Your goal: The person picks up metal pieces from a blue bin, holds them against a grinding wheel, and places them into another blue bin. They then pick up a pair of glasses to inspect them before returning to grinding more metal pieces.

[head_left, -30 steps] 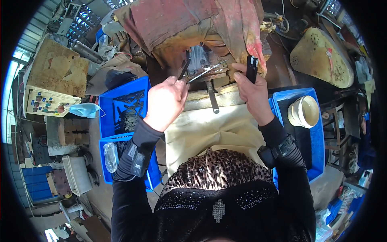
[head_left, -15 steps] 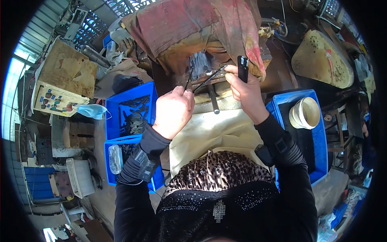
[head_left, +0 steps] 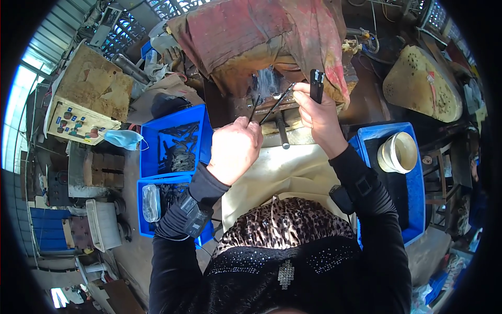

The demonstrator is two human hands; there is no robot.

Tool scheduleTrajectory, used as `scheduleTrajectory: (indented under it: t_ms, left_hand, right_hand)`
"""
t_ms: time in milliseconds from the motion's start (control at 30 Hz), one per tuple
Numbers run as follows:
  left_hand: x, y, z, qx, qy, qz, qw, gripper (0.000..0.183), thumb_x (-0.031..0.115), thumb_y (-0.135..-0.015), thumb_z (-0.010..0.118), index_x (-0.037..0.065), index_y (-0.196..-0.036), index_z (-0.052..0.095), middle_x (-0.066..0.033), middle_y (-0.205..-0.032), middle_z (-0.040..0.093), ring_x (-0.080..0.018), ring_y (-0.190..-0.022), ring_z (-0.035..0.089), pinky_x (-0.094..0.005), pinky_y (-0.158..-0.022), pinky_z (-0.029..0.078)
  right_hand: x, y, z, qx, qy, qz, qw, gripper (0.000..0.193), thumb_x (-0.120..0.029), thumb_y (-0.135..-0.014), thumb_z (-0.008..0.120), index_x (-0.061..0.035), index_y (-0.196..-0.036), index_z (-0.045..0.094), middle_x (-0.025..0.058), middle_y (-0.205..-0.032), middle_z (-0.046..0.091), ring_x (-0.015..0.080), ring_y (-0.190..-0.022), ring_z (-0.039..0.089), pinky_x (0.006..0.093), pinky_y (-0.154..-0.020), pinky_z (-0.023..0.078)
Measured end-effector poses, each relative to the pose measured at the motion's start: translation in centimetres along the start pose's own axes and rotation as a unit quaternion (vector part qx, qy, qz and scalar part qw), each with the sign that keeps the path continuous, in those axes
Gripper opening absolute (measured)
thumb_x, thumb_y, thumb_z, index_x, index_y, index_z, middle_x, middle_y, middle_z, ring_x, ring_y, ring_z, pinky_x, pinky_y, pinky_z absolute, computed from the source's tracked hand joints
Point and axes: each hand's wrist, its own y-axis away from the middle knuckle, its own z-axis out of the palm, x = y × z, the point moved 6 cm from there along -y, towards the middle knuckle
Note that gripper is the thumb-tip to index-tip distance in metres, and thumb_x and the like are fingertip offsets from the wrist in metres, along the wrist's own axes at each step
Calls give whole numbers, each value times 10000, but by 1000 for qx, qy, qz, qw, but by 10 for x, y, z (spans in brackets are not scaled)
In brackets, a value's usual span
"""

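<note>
Left hand (head_left: 236, 149), grip closed on two thin dark rods (head_left: 274, 107); right hand (head_left: 321, 121), grip wrapped around a black piece (head_left: 317, 88)

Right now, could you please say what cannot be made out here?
Head view: lower ends of two thin black rods, hidden by the left hand.
Head view: some contents of the lower-left blue plastic bin, behind the black left sleeve.
Head view: anything beneath the stained red cloth, which covers it.
</note>
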Motion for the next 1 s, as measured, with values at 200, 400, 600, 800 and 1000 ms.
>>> scheduleTrajectory:
  t_ms: [200,400,600,800,1000]
  left_hand:
    - [-2,0,-1,4,68,11,998,124,108,-763,633,49,-676,565,-99,-623,544,-262,-579,598,-374,-512,491]
    - [3,0,-7,-8,24,-4,1000,108,114,-753,630,56,-682,574,-92,-622,532,-253,-571,596,-371,-505,486]
    - [8,1,-8,-23,-30,-17,999,77,104,-742,615,62,-692,575,-92,-650,527,-243,-580,597,-353,-504,484]
    - [12,0,-12,-41,-30,5,999,58,105,-734,599,61,-706,575,-97,-669,527,-243,-577,594,-349,-511,486]
    - [10,1,-9,-40,-2,1,999,63,105,-738,599,61,-702,574,-100,-668,526,-247,-577,592,-353,-513,487]
  right_hand:
    - [-4,-2,6,-5,1,-7,1000,163,-82,-933,603,-59,-1093,625,-100,-653,463,-20,-444,318,174,-395,221]
    - [-2,-4,7,-17,-23,0,1000,150,-112,-942,607,-64,-1084,621,-100,-647,445,-14,-448,324,180,-399,230]
    - [-1,-5,8,-23,-69,2,997,156,-131,-938,623,-68,-1080,608,-98,-648,434,-5,-460,339,185,-409,245]
    - [0,-10,6,-35,-45,-16,998,147,-133,-927,640,-63,-1049,600,-91,-662,448,-2,-461,343,186,-412,251]
    - [2,-11,4,-48,-44,-25,998,152,-126,-923,642,-56,-1049,594,-82,-687,464,-2,-471,354,185,-416,259]
